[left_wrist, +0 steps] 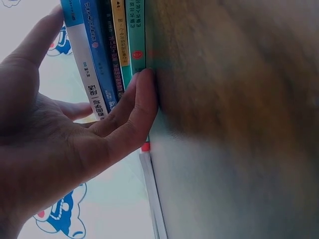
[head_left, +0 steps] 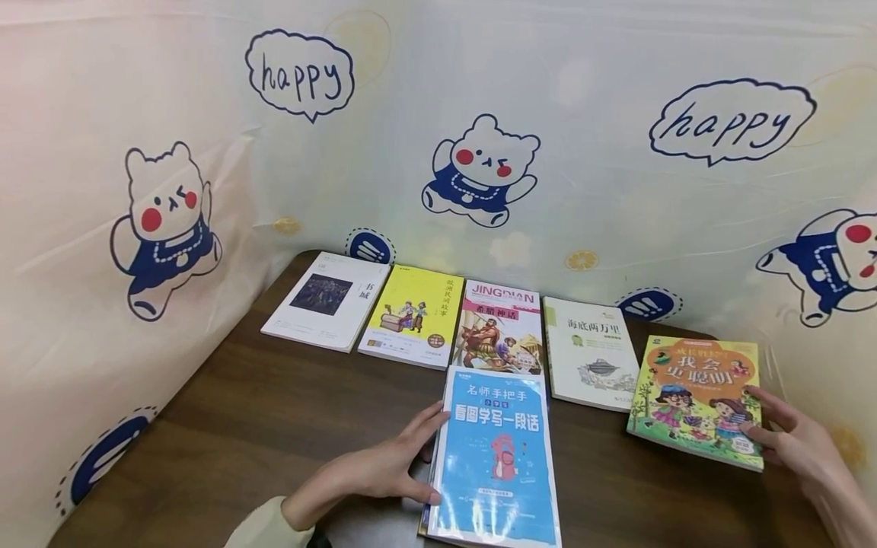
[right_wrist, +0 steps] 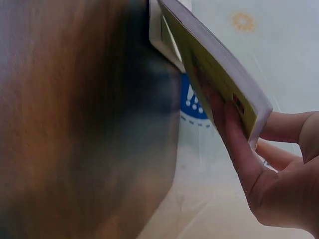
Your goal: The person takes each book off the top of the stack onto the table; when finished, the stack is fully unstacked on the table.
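Note:
On the right, my right hand (head_left: 798,438) grips a children's book (head_left: 726,373) with an orange and green cover by its right edge. In the right wrist view the book (right_wrist: 219,64) tilts above the table, thumb and fingers on opposite faces. My left hand (head_left: 377,464) rests against the left side of a stack of books, topped by a blue book (head_left: 473,487). From the left wrist view, its fingertips touch the spines, among them a green spine (left_wrist: 137,40) lowest, against the table.
Behind the stack, a row runs along the table's (head_left: 274,426) back: a white book (head_left: 294,323), a yellow book (head_left: 393,297), a pink book (head_left: 479,304) and a cream book (head_left: 569,358). A printed curtain (head_left: 582,205) encloses the back and sides.

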